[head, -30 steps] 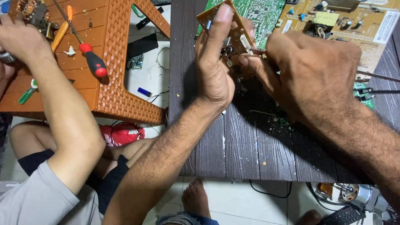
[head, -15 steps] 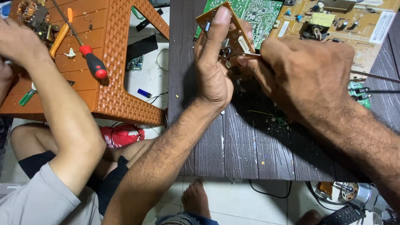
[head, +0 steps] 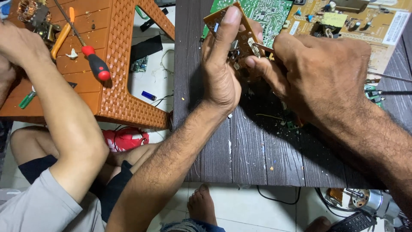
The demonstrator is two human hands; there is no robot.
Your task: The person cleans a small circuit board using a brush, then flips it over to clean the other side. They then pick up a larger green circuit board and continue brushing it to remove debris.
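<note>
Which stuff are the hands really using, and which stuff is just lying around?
In use: left hand holding small brown circuit board; right hand poking it with thin metal tool.

Lying about: green circuit board, red-handled screwdriver, blue lighter, orange plastic stool.

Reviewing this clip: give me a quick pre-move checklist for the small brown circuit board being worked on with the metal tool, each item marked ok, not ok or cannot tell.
1. Left hand has a grip on the small brown circuit board, thumb along its face: ok.
2. Right hand holds the thin metal tool: ok.
3. Tool tip touches the board: ok.
4. Which component the tip is on: cannot tell, fingers hide it.
5. Dark wooden table beneath free of debris: not ok, small bits lie scattered.
6. Another person's arm stays over the orange stool, apart from the work: ok.
</note>
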